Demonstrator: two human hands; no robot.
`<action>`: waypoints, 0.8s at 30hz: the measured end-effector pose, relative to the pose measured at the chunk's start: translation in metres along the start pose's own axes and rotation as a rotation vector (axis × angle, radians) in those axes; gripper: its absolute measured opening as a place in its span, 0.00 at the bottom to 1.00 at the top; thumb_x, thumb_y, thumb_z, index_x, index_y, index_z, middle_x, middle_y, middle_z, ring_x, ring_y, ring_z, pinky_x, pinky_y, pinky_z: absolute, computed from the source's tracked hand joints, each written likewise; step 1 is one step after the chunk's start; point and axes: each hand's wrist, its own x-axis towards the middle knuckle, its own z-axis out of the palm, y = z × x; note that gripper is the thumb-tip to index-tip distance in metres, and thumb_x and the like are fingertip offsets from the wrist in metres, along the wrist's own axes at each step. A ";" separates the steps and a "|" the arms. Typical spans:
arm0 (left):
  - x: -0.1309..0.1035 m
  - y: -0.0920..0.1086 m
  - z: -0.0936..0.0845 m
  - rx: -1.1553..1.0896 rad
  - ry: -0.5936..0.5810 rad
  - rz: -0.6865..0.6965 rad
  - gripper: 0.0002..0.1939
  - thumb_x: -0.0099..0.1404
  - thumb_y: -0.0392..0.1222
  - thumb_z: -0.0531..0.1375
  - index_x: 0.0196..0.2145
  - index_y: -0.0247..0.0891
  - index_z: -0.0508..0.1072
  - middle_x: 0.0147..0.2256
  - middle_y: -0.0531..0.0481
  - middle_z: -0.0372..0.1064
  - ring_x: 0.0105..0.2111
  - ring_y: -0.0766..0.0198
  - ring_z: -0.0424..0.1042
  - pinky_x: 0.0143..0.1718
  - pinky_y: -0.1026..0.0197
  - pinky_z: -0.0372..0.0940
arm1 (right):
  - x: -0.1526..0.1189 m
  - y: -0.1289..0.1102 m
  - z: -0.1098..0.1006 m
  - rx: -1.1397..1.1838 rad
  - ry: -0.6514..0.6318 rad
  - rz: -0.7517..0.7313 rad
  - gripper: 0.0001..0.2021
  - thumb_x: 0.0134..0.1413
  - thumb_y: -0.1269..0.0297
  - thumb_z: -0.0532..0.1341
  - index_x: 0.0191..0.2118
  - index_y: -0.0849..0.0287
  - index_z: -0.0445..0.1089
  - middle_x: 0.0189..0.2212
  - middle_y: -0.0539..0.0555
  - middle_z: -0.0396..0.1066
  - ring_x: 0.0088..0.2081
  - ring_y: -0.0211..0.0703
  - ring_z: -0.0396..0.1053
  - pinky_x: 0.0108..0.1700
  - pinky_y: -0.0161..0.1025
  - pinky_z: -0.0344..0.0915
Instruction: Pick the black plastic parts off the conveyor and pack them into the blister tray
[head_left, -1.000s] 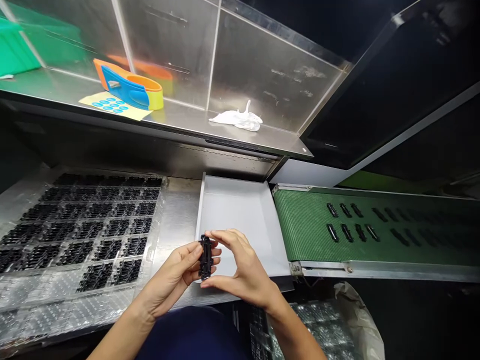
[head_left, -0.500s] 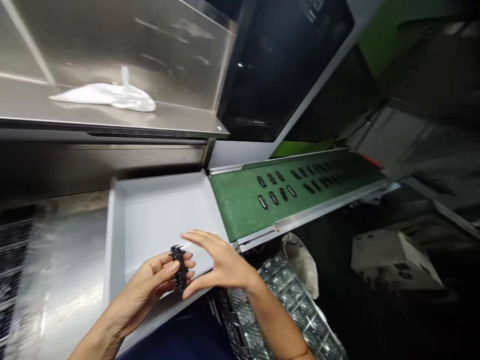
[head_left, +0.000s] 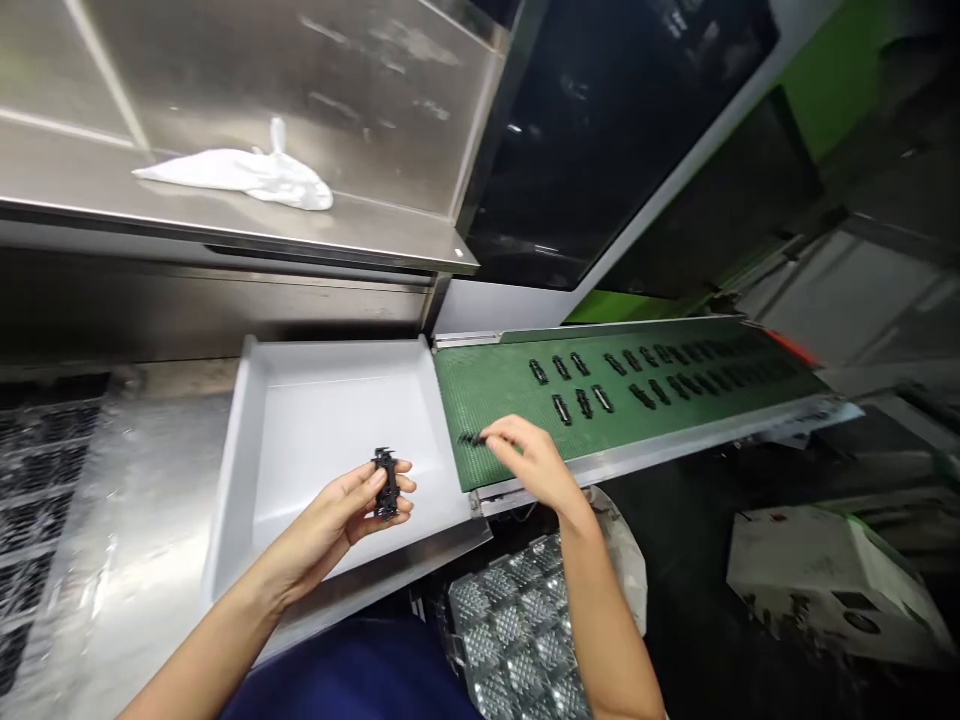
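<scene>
My left hand [head_left: 352,510] is closed around a black plastic part [head_left: 386,484], held upright over the front of the white tray [head_left: 259,430]. Between the fingertips of my right hand [head_left: 529,460] is another small black part [head_left: 472,438], over the near left end of the green conveyor belt [head_left: 495,385]. Several black parts [head_left: 583,403] lie in two rows along the belt.
A white bag [head_left: 240,172] lies on the metal shelf [head_left: 390,235] above. Clear compartment trays [head_left: 517,630] stand low at the front. Dark gridded trays [head_left: 37,500] are at far left, and a pale box [head_left: 810,570] is at right.
My right hand has moved right from beside my left hand to the belt and now pinches a black part. My left hand still holds its part. The view has shifted somewhat.
</scene>
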 end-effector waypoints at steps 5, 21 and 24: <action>-0.028 0.005 -0.027 0.232 -0.092 -0.073 0.14 0.65 0.47 0.62 0.44 0.37 0.78 0.41 0.42 0.75 0.43 0.55 0.72 0.45 0.55 0.69 | -0.021 -0.082 0.039 0.202 -0.276 -0.410 0.09 0.63 0.67 0.58 0.45 0.55 0.74 0.38 0.52 0.72 0.40 0.41 0.71 0.45 0.38 0.69; -0.110 0.009 -0.070 -0.183 0.117 0.043 0.16 0.55 0.49 0.70 0.39 0.37 0.79 0.39 0.43 0.77 0.38 0.57 0.75 0.35 0.62 0.71 | -0.027 -0.159 0.126 0.445 -0.175 -0.475 0.45 0.47 0.59 0.72 0.67 0.53 0.51 0.60 0.61 0.64 0.61 0.52 0.63 0.64 0.50 0.60; -0.114 0.012 -0.072 -0.181 0.068 0.007 0.19 0.55 0.50 0.70 0.40 0.36 0.79 0.40 0.42 0.77 0.36 0.60 0.75 0.34 0.66 0.69 | -0.027 -0.160 0.129 0.421 -0.175 -0.517 0.47 0.47 0.59 0.72 0.68 0.51 0.46 0.62 0.60 0.62 0.63 0.51 0.60 0.66 0.52 0.54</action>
